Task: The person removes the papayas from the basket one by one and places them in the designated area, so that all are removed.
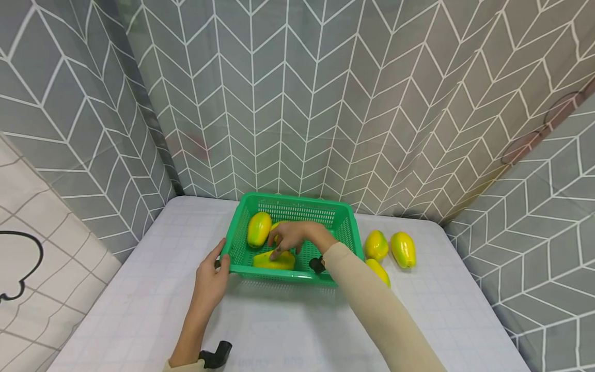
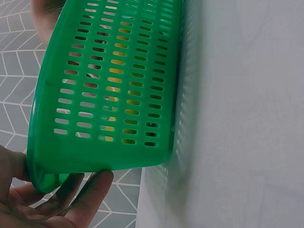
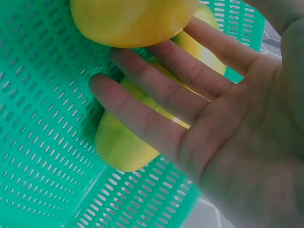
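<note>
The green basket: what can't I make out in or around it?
Head view: most of the inner fruit, behind the right hand.
Head view: part of the nearest outside fruit, under the right sleeve.
Left wrist view: the fruit's outline, behind the basket wall.
Right wrist view: the upper fruit's far part, cut off by the top edge.

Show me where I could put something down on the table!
There's bare table in front of the green basket, between the arms. More lies left of the left hand, and right of the three loose yellow fruits. It's crowded around those fruits and in the basket's left half, where the right hand is among more yellow fruits.
</note>
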`<state>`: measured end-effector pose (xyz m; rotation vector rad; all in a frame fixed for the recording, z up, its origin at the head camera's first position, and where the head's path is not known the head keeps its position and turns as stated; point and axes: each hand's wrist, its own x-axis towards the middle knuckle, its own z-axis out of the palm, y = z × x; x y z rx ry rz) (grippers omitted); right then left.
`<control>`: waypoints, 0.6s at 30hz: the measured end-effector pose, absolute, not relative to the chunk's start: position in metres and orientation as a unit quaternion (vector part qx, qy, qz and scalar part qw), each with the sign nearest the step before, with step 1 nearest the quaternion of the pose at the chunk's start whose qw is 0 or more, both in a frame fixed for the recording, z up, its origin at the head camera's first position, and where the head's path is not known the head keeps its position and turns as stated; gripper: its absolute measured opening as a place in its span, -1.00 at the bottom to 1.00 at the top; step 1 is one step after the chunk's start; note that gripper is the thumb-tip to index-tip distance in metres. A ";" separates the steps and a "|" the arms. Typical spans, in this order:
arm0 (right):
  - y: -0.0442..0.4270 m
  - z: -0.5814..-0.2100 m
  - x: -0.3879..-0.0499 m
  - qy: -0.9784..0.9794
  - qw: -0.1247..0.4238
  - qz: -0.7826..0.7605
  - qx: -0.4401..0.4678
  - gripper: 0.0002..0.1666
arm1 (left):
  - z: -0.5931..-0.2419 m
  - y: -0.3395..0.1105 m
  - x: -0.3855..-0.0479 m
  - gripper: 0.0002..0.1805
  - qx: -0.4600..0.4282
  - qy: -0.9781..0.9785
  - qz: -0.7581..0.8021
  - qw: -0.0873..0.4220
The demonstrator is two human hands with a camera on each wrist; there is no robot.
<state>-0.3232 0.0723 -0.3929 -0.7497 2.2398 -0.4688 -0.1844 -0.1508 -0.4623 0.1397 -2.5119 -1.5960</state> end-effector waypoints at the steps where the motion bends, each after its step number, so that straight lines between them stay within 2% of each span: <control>1: 0.072 -0.393 -0.323 0.868 0.361 -0.180 -0.290 -0.31 | -0.462 -0.151 -0.184 -0.42 0.047 -0.840 -0.534 0.080; 18: 0.058 -0.395 -0.321 0.863 0.388 -0.126 -0.298 -0.24 | -0.462 -0.150 -0.183 -0.42 0.048 -0.844 -0.527 0.084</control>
